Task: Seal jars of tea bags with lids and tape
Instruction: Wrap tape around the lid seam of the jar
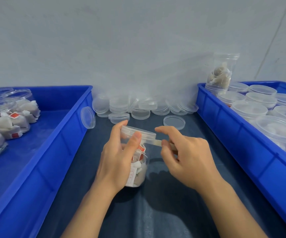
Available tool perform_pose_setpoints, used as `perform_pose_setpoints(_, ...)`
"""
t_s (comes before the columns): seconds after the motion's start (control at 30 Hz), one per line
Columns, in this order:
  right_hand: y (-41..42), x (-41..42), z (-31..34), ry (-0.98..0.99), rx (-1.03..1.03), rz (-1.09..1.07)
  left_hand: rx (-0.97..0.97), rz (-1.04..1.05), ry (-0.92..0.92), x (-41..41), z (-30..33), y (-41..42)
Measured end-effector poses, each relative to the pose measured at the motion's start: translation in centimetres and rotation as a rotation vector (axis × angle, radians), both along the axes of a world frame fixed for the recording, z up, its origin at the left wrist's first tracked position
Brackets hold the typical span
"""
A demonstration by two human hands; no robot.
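Observation:
A clear plastic jar (139, 170) full of tea bags stands on the dark table in front of me, with a clear lid (138, 132) on top. My left hand (120, 155) grips the jar, thumb pressed on the lid's rim. A strip of clear tape (156, 142) runs from the lid's edge to my right hand (185, 155), which pinches its free end just right of the jar. The roll the tape comes from is hidden in that hand.
A pile of loose clear lids (138, 105) lies by the wall, one lid (174, 122) apart. A blue bin (41, 152) on the left holds open jars of tea bags (6, 117). A blue bin (241, 133) on the right holds several lidded jars (265, 107).

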State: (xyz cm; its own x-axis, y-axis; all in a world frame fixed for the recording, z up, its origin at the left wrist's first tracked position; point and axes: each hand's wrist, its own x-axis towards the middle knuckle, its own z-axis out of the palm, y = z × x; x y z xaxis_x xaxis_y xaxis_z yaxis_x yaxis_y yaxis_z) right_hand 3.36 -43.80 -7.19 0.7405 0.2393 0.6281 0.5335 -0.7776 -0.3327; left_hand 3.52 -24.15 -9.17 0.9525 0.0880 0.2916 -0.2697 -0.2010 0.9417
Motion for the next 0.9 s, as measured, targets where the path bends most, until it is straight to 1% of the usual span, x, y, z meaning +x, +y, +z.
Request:
perform_pose_setpoints(0.13,0.1,0.1,0.1,-0.040,-0.036,-0.046,-0.083,-0.022,0.029,0.2,0.2,0.0)
perform_pose_setpoints(0.43,0.1,0.4,-0.3,-0.069,-0.036,-0.042,-0.223,-0.077,0.131,0.4,0.3,0.2)
perform_pose_setpoints(0.7,0.3,0.6,-0.6,-0.037,-0.054,-0.048,-0.338,-0.099,0.164,0.1,0.6,0.2)
perform_pose_setpoints(0.77,0.3,0.6,-0.6,-0.056,-0.040,-0.051,-0.337,-0.131,0.183,0.0,0.5,0.5)
perform_pose_setpoints(0.9,0.6,0.3,-0.7,-0.103,0.016,-0.051,-0.269,-0.181,0.221,0.1,0.4,1.2)
